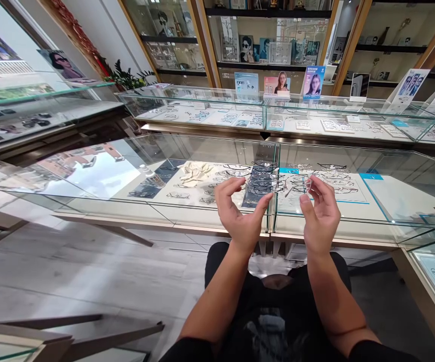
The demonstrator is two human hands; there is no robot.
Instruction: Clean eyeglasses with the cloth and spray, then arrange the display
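Observation:
Both my hands are raised over the glass display counter (209, 211). My right hand (321, 216) pinches a thin-rimmed pair of eyeglasses (308, 185) between thumb and fingers; a round rim shows at the fingertips. The rest of the frame blends with the glasses in the case behind it. To the left, my left hand (242, 216) is open, its thumb and curved fingers apart, with nothing clearly held between them. Beyond my left hand a crumpled cream cloth (194, 174) lies on the counter. A small white bottle (152, 176) is beside the cloth, appearing tilted.
Several rows of eyeglass frames (264, 176) show through the counter's glass. A second glass case (202, 100) stands behind, topped with upright picture cards (246, 85). Another case with sunglasses (32, 120) is on the left. Wooden table legs (115, 339) cross the lower left floor.

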